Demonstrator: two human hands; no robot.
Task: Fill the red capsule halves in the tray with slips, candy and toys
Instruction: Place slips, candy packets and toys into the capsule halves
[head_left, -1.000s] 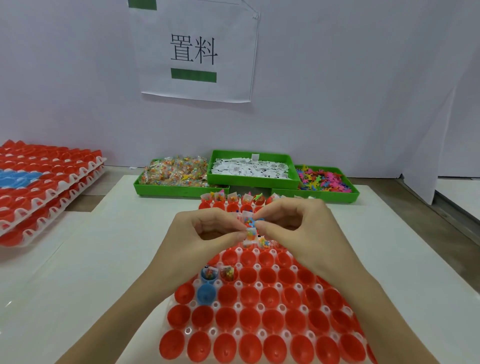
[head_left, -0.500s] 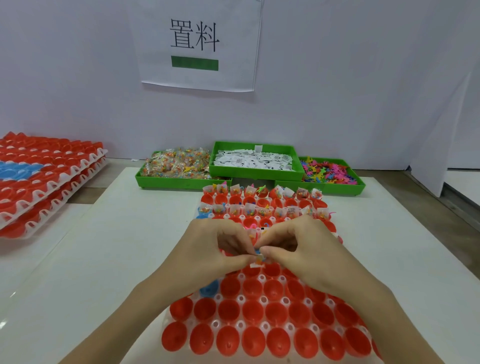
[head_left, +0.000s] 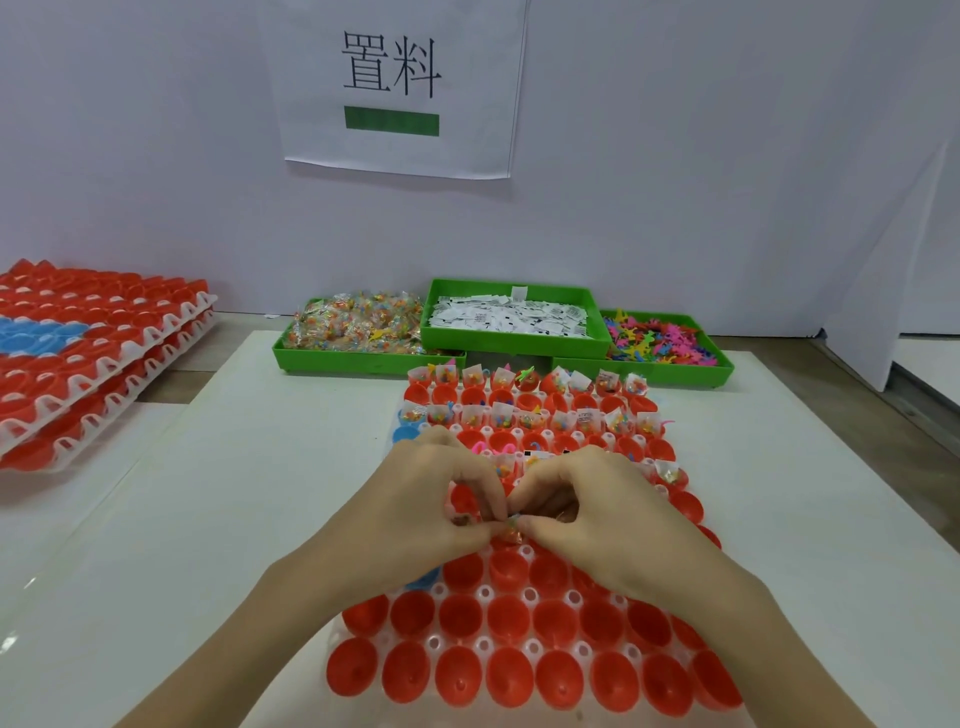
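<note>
a small candy packet (head_left: 511, 531) is pinched between the curled fingertips of the left hand (head_left: 415, 514) and right hand (head_left: 597, 514), just above the middle rows of the tray (head_left: 483, 644) of red capsule halves (head_left: 511, 618). the halves beneath the hands are hidden; far-row contents are too small to be made out.

One head-worn camera looked forward and down from the person's own eye line, close over the capsule tray (head_left: 519, 691) on the white table (head_left: 182, 519). It faced the back wall (head_left: 727, 156), taking in the green bins (head_left: 514, 345) mid-distance. No second view shared the scene.
</note>
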